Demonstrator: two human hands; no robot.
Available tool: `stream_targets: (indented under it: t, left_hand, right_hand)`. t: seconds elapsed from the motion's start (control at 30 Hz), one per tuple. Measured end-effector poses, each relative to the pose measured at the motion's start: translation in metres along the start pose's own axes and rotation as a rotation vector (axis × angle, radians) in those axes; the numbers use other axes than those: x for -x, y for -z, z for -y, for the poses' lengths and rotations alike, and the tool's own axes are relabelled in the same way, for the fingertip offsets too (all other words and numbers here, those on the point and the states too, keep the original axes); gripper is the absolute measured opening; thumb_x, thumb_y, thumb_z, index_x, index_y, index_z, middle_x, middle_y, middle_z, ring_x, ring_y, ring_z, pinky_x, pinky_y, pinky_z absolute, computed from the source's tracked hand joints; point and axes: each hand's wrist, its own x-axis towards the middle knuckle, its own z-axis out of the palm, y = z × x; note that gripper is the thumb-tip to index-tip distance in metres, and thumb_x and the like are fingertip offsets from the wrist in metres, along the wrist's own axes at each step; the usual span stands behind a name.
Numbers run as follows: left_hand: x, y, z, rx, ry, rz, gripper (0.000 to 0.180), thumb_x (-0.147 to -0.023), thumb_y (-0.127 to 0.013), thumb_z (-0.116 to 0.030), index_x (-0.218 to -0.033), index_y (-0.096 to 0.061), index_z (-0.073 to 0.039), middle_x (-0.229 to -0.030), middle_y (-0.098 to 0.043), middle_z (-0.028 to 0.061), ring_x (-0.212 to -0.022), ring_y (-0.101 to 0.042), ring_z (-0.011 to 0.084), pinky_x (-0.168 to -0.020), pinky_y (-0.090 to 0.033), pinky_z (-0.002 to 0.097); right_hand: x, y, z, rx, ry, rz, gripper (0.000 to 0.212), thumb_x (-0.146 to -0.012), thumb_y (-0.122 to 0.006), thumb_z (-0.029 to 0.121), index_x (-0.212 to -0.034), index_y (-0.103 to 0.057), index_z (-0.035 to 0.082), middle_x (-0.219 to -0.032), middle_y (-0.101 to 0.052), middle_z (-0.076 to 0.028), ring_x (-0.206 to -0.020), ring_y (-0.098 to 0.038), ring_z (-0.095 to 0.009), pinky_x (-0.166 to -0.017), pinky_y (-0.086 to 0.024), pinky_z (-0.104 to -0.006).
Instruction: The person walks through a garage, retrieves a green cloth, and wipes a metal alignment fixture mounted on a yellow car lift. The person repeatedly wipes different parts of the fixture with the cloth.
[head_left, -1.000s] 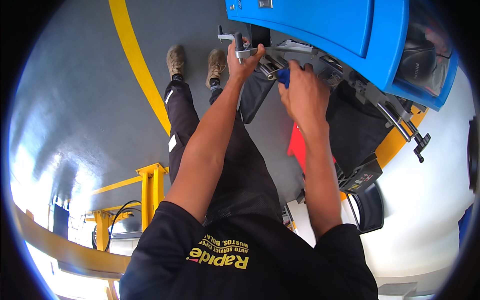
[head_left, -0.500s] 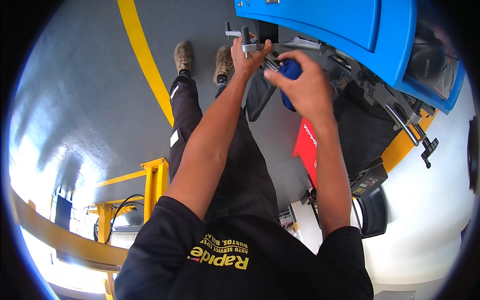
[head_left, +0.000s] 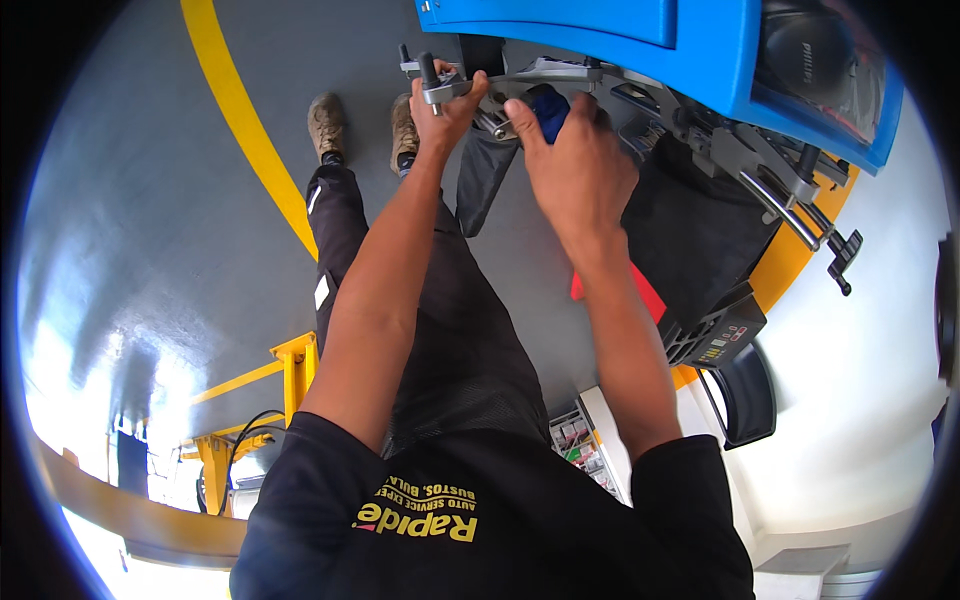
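Observation:
My left hand (head_left: 438, 122) is closed around one end of a metal wheel clamp (head_left: 446, 91), a silver bracket with dark upright pegs. The clamp's bar reaches right, in front of a blue cabinet. A dark blue cloth (head_left: 549, 112) is bunched against the clamp's middle. My right hand (head_left: 580, 180) holds this cloth, its thumb on the left and its fingers curled at the far side. Part of the cloth and the fingertips are hidden behind the hand.
The blue cabinet (head_left: 570, 22) stands across the far side. Another metal clamp (head_left: 790, 205) with a black handle juts out at its right. Dark cloth (head_left: 690, 230) drapes below it, beside a red panel (head_left: 648, 292). A yellow line (head_left: 235, 110) crosses the grey floor; a yellow post (head_left: 298, 370) stands left.
My right hand has moved the blue cloth inward along the clamp, with its back now turned more upward. The whole scene has shifted left in view. My left hand keeps its grip.

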Motion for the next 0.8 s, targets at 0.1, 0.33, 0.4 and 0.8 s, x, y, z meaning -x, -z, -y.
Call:
stream_targets:
  t: [0.1, 0.33, 0.4, 0.8]
  left_hand:
    - [0.0, 0.002, 0.002, 0.072, -0.023, 0.06, 0.043, -0.085, -0.087, -0.037, -0.102, -0.06, -0.008, -0.091, -0.072, 0.0099, -0.081, -0.071, 0.0276, -0.073, -0.057, 0.0406]
    - [0.001, 0.001, 0.004, -0.017, 0.01, 0.022, 0.049, -0.084, -0.086, -0.046, -0.104, -0.06, -0.009, -0.093, -0.072, 0.0118, -0.085, -0.073, 0.0301, -0.075, -0.057, 0.0439]
    - [0.0, 0.0, -0.001, 0.031, -0.027, -0.006, 0.049, -0.084, -0.086, -0.046, -0.105, -0.061, -0.01, -0.094, -0.073, 0.0127, -0.087, -0.074, 0.0307, -0.076, -0.057, 0.0443]
    - [0.002, -0.002, 0.006, 0.16, 0.073, 0.029, 0.053, -0.076, -0.091, -0.046, -0.102, -0.063, -0.009, -0.099, -0.065, 0.0163, -0.09, -0.068, 0.0388, -0.081, -0.056, 0.0489]
  right_hand:
    - [-0.012, -0.012, -0.011, 0.103, 0.002, 0.056, 0.067, -0.089, -0.078, 0.056, -0.112, -0.064, -0.006, -0.086, -0.075, -0.02, -0.081, -0.076, -0.042, -0.075, -0.061, -0.0507]
    - [0.013, -0.011, -0.028, -0.409, 0.384, -0.048, 0.052, -0.088, -0.083, 0.034, -0.113, -0.062, -0.006, -0.103, -0.071, -0.023, -0.086, -0.074, -0.045, -0.081, -0.061, -0.0479]
    - [0.009, -0.002, -0.022, -0.212, 0.067, -0.048, 0.053, -0.09, -0.081, 0.04, -0.115, -0.063, -0.004, -0.107, -0.072, -0.024, -0.088, -0.074, -0.045, -0.08, -0.06, -0.0495]
    - [-0.007, 0.003, -0.003, -0.009, -0.004, 0.078, 0.048, -0.093, -0.075, 0.05, -0.117, -0.072, 0.008, -0.116, -0.073, -0.016, -0.097, -0.075, -0.038, -0.083, -0.06, -0.0473]
